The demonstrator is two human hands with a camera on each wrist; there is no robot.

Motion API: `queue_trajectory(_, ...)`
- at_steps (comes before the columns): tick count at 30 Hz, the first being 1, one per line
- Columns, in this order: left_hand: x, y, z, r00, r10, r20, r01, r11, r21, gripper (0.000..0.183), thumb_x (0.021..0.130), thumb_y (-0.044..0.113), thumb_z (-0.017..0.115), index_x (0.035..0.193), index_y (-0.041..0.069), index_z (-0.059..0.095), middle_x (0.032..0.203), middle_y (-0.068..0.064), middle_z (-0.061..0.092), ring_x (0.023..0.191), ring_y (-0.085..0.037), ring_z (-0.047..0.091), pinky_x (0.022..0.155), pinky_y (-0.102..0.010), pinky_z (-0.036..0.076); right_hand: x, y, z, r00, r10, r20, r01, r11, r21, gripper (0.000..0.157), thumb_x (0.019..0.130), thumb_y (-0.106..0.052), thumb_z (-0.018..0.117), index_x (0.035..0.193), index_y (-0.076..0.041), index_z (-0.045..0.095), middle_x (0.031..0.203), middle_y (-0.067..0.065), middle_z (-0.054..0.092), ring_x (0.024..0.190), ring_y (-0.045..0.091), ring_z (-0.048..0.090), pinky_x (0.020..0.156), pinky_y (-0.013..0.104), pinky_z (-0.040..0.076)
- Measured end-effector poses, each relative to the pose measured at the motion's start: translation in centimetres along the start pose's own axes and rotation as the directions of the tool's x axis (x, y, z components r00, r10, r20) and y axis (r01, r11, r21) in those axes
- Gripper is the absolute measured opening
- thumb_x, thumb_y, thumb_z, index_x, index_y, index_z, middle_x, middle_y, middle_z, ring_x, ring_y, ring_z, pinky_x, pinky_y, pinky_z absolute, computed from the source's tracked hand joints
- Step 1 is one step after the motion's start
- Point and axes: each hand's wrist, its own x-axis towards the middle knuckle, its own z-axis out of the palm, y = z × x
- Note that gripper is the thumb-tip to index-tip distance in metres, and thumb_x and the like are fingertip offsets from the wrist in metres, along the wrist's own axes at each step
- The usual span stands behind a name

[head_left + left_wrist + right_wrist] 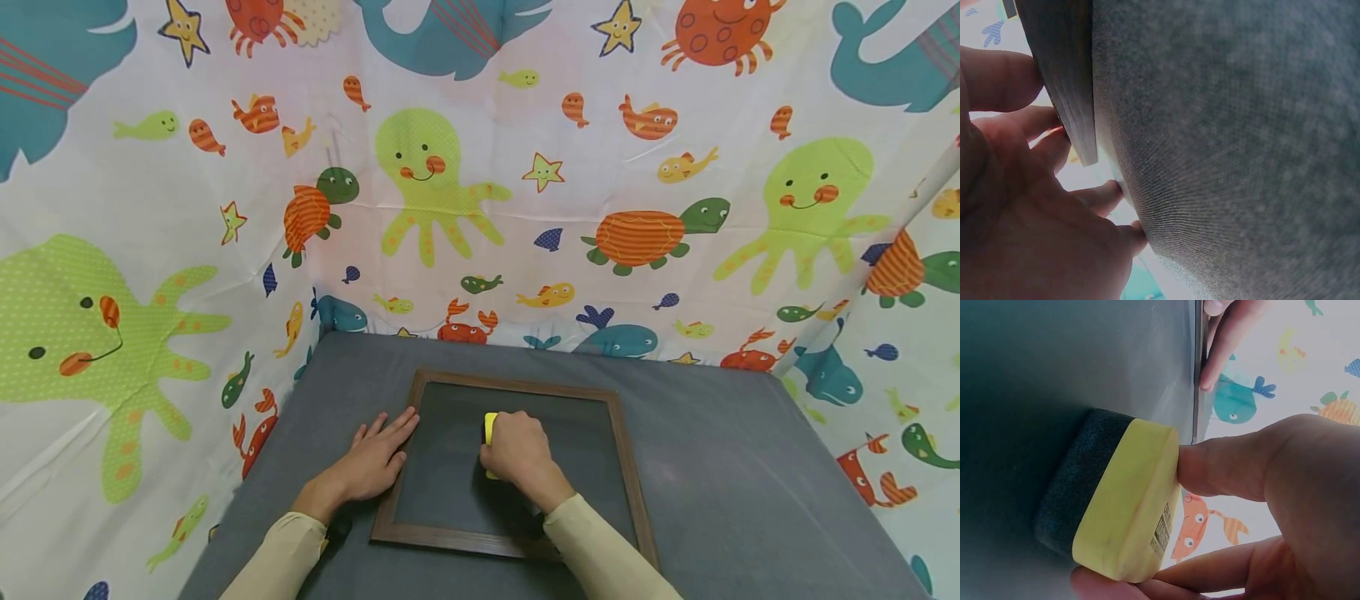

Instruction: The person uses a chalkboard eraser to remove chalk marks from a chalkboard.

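A chalkboard (442, 467) in a brown wooden frame (517, 383) lies on a grey-covered table. My right hand (519, 450) grips a board eraser (1125, 494) with a yellow body and a dark felt side; thumb and fingers pinch its yellow part in the right wrist view. The felt rests against the board near its middle. At the frame's left side, my left hand (375, 458) lies with fairly straight fingers, touching the wooden edge. In the left wrist view, the thumb and some fingers (1007, 78) meet the frame, while other fingertips touch the grey cloth.
Grey cloth (750, 483) covers the table around the board. White fabric walls (480, 292) printed with sea animals stand behind it and at both sides. A dark band shows at the left wrist, below a pale sleeve (277, 554).
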Motion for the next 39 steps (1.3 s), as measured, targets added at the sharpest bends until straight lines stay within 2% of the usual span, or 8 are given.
queue_trajectory(8, 0.1, -0.1, 0.2, 1.0, 0.002, -0.001, -0.002, 1.0, -0.005, 0.06, 0.106, 0.021, 0.05, 0.161, 0.017, 0.027, 0.169, 0.0, 0.018, 0.153, -0.046, 0.014, 0.114, -0.074, 0.009, 0.2, -0.5, 0.3, 1.0, -0.009, 0.0, 0.009, 1.0, -0.001, 0.024, 0.081, -0.028, 0.073, 0.071, -0.009, 0.062, 0.062, 0.004, 0.054, 0.051, 0.02, 0.052, 0.045, 0.033, 0.046)
queue_trajectory(17, 0.0, -0.1, 0.2, 1.0, 0.002, -0.005, -0.002, 1.0, -0.007, 0.06, 0.105, 0.021, 0.05, 0.161, 0.017, 0.026, 0.169, -0.001, 0.018, 0.153, -0.046, 0.014, 0.114, -0.075, 0.01, 0.4, -1.1, 0.5, 1.0, -0.02, 0.011, 0.02, 1.0, -0.015, 0.026, 0.081, -0.031, 0.073, 0.077, -0.007, 0.066, 0.065, 0.003, 0.056, 0.054, 0.019, 0.052, 0.049, 0.034, 0.048)
queue_trajectory(33, 0.1, 0.0, 0.2, 1.0, -0.001, -0.012, 0.001, 1.0, 0.005, 0.06, 0.106, 0.022, 0.05, 0.161, 0.018, 0.027, 0.168, 0.0, 0.019, 0.153, -0.045, 0.015, 0.114, -0.074, 0.01, 0.9, -2.4, 0.8, 1.0, -0.018, 0.023, 0.018, 1.0, -0.008, 0.026, 0.081, -0.032, 0.074, 0.073, -0.009, 0.064, 0.064, 0.003, 0.056, 0.052, 0.019, 0.053, 0.047, 0.034, 0.048)
queue_trajectory(39, 0.1, 0.0, 0.1, 1.0, -0.006, -0.011, 0.006, 1.0, 0.006, 0.059, 0.105, 0.022, 0.05, 0.16, 0.017, 0.028, 0.168, 0.0, 0.019, 0.152, -0.046, 0.016, 0.114, -0.074, 0.01, 1.0, -3.0, 0.8, 0.999, -0.017, 0.029, 0.018, 1.0, -0.012, 0.027, 0.082, -0.033, 0.075, 0.079, -0.007, 0.066, 0.065, 0.003, 0.056, 0.053, 0.019, 0.053, 0.048, 0.034, 0.048)
